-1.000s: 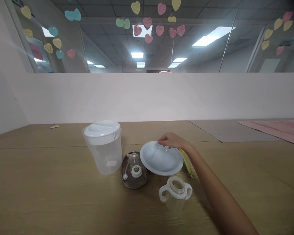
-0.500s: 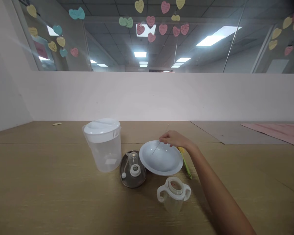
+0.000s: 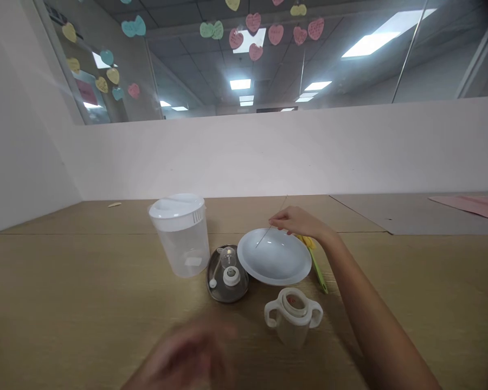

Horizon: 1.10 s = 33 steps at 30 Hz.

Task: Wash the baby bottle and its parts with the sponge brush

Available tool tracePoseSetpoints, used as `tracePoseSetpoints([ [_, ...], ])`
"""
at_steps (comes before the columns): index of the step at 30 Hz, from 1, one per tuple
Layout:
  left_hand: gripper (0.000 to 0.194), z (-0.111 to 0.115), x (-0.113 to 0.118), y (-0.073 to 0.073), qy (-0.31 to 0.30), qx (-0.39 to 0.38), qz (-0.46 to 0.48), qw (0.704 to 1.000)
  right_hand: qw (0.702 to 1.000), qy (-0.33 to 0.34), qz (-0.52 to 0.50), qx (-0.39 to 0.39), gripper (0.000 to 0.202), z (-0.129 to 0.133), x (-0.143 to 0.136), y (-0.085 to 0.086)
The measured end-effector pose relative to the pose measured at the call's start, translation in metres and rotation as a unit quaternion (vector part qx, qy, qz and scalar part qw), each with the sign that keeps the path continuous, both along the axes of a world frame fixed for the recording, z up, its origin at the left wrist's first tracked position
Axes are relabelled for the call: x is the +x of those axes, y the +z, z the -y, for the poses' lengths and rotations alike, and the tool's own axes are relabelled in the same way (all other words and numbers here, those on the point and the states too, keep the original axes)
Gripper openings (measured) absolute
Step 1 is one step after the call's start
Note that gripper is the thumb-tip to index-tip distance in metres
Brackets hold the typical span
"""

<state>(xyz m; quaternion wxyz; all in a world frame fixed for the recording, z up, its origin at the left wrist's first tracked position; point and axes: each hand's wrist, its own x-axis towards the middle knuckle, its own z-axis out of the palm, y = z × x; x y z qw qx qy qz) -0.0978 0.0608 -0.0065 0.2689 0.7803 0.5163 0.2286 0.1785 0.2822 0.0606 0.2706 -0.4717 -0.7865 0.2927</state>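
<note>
Where the wood-toned table (image 3: 85,303) spreads below the window glass (image 3: 199,62), most things sit grouped near the middle. Tallest is a lidded container (image 3: 180,238), with a pale rectangular patch (image 3: 193,261) on its front, too indistinct to read. Next comes the white bowl (image 3: 278,265), just beside a metal tray (image 3: 226,295) bearing a clear cap (image 3: 229,257) and a white collar (image 3: 231,277). Nearer stands an upright two-handled cup (image 3: 293,327); reddish marking within its mouth is illegible. The left hand (image 3: 191,349) is blurred, low in view; whether it grips anything cannot be told. Over the bowl's far rim, the right hand (image 3: 296,220) pinches a thin rod (image 3: 263,237), whose lower end slants into the bowl. Handwriting on the heart-shaped notes (image 3: 275,34) is too small to read.
</note>
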Motion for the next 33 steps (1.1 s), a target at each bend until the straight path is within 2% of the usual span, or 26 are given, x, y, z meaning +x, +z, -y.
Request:
tracePoseSetpoints([
  [2, 0.037, -0.039, 0.008, 0.009, 0.063, 0.038, 0.003, 0.997, 1.0, 0.003, -0.001, 0.012, 0.026, 0.002, -0.001, 0.001],
  [3, 0.036, -0.06, 0.012, 0.011, 0.137, 0.077, -0.034, 0.987, 1.0, 0.009, 0.004, 0.019, 0.027, 0.004, -0.002, 0.002],
  [4, 0.033, -0.08, 0.016, 0.011, 0.185, 0.108, -0.101, 0.972, 0.999, 0.018, 0.013, 0.026, 0.027, 0.005, -0.003, 0.002],
  [6, 0.036, -0.114, 0.021, 0.007, 0.213, 0.142, -0.242, 0.936, 0.998, 0.038, 0.034, 0.038, 0.028, 0.008, -0.006, 0.003],
  [8, 0.032, -0.137, 0.024, -0.001, 0.222, 0.116, -0.324, 0.912, 0.997, 0.055, 0.043, 0.045, 0.029, 0.011, -0.009, 0.003],
  [11, 0.03, -0.151, 0.027, -0.015, 0.233, 0.1, -0.351, 0.901, 0.996, 0.064, 0.042, 0.044, 0.029, 0.014, -0.011, 0.003],
  [15, 0.029, -0.157, 0.03, -0.027, 0.234, 0.087, -0.361, 0.898, 0.996, 0.062, 0.033, 0.051, 0.029, 0.016, -0.008, 0.005],
  [18, 0.028, -0.16, 0.03, -0.029, 0.241, 0.081, -0.363, 0.897, 0.997, 0.054, 0.026, 0.058, 0.028, 0.016, -0.005, 0.007],
  [20, 0.028, -0.16, 0.029, -0.025, 0.249, 0.082, -0.36, 0.895, 0.996, 0.05, 0.026, 0.074, 0.027, 0.016, -0.004, 0.008],
  [23, 0.028, -0.155, 0.03, -0.009, 0.259, 0.095, -0.354, 0.894, 0.994, 0.028, 0.004, 0.104, 0.028, 0.016, -0.004, 0.01],
  [26, 0.023, -0.146, 0.036, 0.02, 0.262, 0.124, -0.351, 0.891, 0.985, -0.043, -0.078, 0.145, 0.028, 0.015, -0.008, 0.011],
  [30, 0.022, -0.139, 0.053, 0.065, 0.24, 0.186, -0.312, 0.9, 0.94, -0.167, -0.213, 0.21, 0.014, 0.016, -0.012, 0.017],
  [33, 0.027, -0.145, 0.065, 0.086, 0.179, 0.238, -0.211, 0.931, 0.906, -0.17, -0.31, 0.235, 0.009, 0.021, -0.013, 0.024],
])
